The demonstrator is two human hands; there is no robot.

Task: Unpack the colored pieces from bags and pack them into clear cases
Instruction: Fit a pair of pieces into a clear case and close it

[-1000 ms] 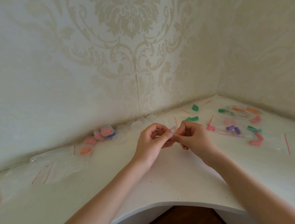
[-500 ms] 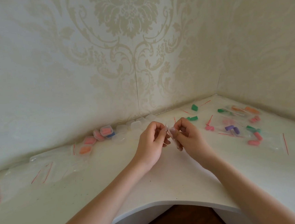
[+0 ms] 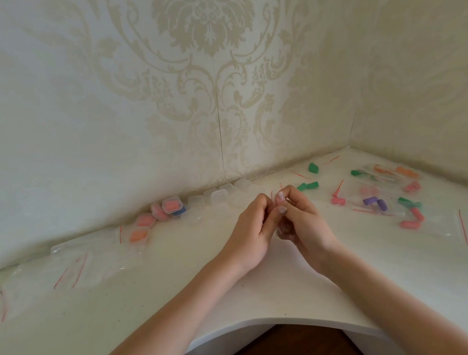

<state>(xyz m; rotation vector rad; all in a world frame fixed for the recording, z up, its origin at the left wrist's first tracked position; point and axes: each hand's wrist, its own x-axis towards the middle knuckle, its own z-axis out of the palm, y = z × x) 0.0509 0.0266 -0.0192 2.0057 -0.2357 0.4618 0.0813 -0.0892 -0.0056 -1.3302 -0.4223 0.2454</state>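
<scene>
White corner desk (image 3: 142, 307), two hands, left hand (image 3: 248, 229), right hand (image 3: 302, 222), fingers pinching one clear bag (image 3: 275, 202)

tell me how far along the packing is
Partly done. Done: several clear cases holding pink and orange pieces sit by the wall, with flat empty-looking bags at left. In hand: the left hand and right hand pinch a small clear bag with a red strip between them. Left: loose green pieces, bagged purple, pink and orange pieces, and unfilled clear cases.
</scene>
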